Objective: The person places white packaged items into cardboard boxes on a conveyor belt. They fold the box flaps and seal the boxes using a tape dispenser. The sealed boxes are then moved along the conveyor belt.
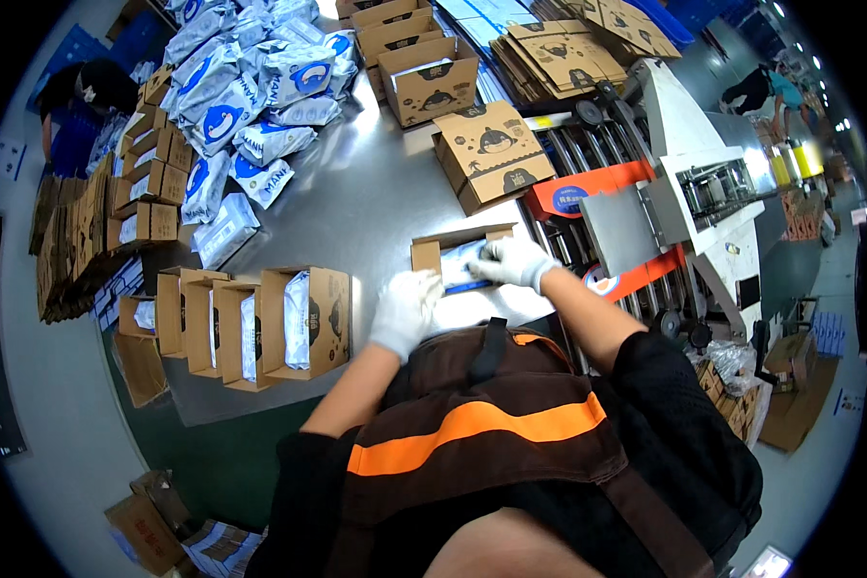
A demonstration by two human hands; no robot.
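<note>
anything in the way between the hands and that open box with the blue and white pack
Nothing visible. The right hand is already on the pack inside the open box, and the left hand rests against the box's near edge.

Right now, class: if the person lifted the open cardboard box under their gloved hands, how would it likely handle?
The open cardboard box would probably feel light, since it is thin board holding a soft white-and-blue pack. Its loose flaps would likely flex, so the left hand and right hand should support it. Unsealed, it might spill when tipped.
</note>
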